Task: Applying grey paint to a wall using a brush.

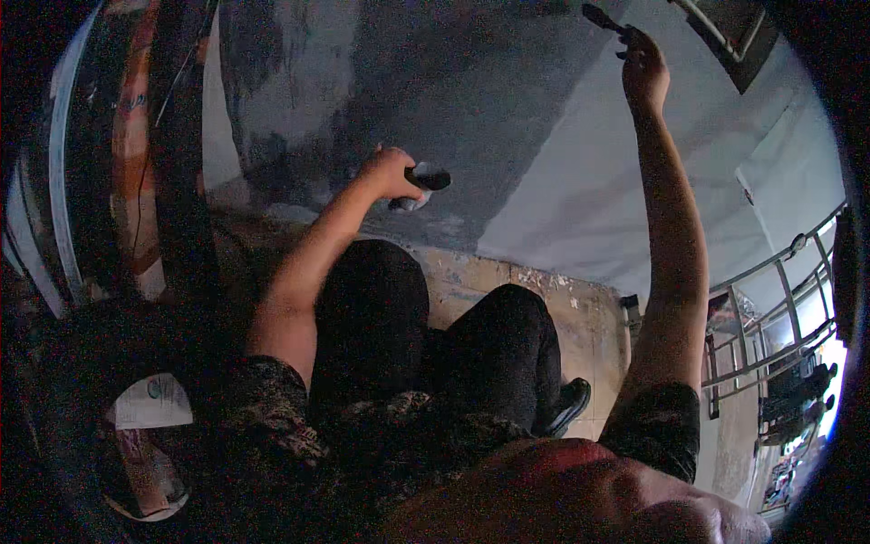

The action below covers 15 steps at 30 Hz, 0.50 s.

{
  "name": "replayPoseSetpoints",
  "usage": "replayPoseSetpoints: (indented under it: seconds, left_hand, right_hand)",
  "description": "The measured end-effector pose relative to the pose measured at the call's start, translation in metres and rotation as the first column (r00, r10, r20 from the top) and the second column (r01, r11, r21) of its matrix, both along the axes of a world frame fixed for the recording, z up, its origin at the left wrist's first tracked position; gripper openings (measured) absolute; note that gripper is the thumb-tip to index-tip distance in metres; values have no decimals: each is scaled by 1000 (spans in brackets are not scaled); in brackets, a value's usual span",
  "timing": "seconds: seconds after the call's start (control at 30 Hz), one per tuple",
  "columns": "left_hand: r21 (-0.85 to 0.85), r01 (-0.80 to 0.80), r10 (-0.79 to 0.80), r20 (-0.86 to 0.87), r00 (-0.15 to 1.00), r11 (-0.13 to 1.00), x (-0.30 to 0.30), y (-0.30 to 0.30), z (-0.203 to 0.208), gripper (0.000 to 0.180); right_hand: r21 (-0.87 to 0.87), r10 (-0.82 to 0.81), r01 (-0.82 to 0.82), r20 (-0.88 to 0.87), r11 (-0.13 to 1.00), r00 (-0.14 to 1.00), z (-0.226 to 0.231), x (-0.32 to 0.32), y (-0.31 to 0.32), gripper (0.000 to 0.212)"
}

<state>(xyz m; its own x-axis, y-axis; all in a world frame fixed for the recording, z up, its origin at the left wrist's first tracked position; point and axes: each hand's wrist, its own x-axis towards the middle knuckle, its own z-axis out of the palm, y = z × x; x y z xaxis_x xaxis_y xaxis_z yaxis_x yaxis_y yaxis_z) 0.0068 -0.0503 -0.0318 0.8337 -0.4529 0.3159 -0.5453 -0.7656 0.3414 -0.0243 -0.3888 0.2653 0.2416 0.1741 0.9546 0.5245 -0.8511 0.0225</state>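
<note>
Metal frame (787, 295): far right.
Orange strip (134, 118): far left.
Left hand (388, 172): clasped on dark object (433, 179).
Right hand (644, 68): apart, gripping brush-like tool (602, 16).

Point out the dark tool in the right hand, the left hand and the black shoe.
Dark tool (599, 15): head view, on its broad end.
Left hand (391, 172): head view, on its back.
Black shoe (571, 404): head view, on its upper.

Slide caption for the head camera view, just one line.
Beside a two-toned grey wall, a person's right hand holds a brush-like tool; the left hand grips a dark object.
</note>
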Motion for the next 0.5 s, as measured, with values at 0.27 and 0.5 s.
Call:
replayPoseSetpoints:
  seconds: [0.27,0.5]
  left_hand:
    - [-65,-35,27,-114,993,997,5,0,-10,67]
    - [-81,41,-45,-50,998,996,-4,-19,-10,59]
  right_hand:
    - [530,426,-359,-4,768,905,-24,38,-40,33]
    - [454,264,-274,87,848,960,-35,36,-57,34]
